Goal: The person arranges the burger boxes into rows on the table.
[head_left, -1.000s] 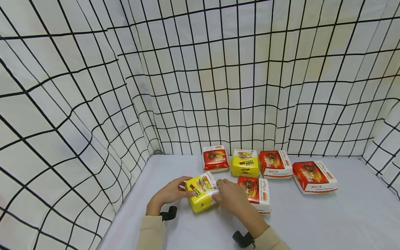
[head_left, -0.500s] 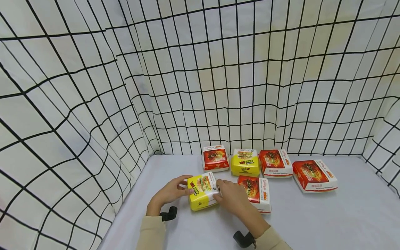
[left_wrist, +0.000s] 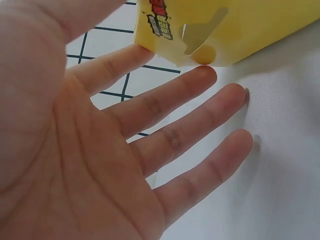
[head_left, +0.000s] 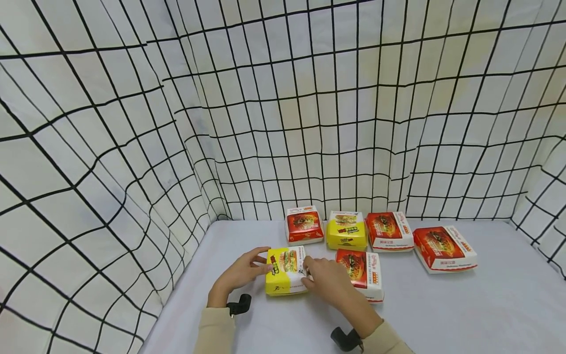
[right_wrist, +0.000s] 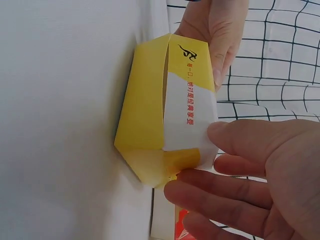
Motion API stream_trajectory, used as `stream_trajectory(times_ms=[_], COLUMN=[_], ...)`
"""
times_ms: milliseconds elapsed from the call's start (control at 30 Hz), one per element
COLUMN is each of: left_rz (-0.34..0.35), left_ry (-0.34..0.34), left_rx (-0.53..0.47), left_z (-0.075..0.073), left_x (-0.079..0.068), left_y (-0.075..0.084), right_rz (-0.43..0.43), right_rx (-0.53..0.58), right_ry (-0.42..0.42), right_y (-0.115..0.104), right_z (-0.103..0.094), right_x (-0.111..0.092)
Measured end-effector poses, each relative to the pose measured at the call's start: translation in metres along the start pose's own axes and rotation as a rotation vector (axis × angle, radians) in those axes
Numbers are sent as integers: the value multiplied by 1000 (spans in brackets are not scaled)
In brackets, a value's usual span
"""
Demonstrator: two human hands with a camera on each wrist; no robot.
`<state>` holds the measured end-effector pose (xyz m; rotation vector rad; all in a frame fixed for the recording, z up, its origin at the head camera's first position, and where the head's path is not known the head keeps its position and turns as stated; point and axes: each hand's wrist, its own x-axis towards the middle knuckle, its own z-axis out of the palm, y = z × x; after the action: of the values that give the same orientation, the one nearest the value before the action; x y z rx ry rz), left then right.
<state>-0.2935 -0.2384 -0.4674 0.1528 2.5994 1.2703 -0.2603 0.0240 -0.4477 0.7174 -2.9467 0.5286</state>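
A yellow and white burger box, printed with a burger, sits on the table between the hands. My left hand has its thumb on the box's left top edge. In the left wrist view, the index fingertip meets a corner of the box, while the other fingers stretch out below it. My right hand grips the opposite end; in the right wrist view its thumb lies on the lid of the box and its fingers are at the end flap. A narrow gap shows along the lid's front edge.
A red and white burger box stands right beside my right hand, which partly covers it. Behind are a red box, a yellow box and two more red boxes, all on the white table. Grid-patterned cloth rises at the back and sides.
The yellow burger box has turned from a slant to nearly square and looks set down flatter. Both hands have stayed on it, with only small shifts.
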Motion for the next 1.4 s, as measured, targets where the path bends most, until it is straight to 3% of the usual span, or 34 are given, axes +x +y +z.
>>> stream_trajectory(times_ms=[333,467,733,1000,1400], left_rz=[50,44,42,48,90], left_ry=[57,58,-31,-140,-84], left_rx=[19,49,67,21,50], left_z=[5,6,1,-3,-5], left_x=[1,0,-7,-14,-13], left_y=[3,6,12,9,8], right_rz=[-61,-52,21,31,47], right_rx=[101,115,106,66,81], right_ry=[-57,-32,93,-11,11], right_y=[0,2,5,0,-3], right_z=[0,0,0,16,17], right_x=[0,0,1,0,2])
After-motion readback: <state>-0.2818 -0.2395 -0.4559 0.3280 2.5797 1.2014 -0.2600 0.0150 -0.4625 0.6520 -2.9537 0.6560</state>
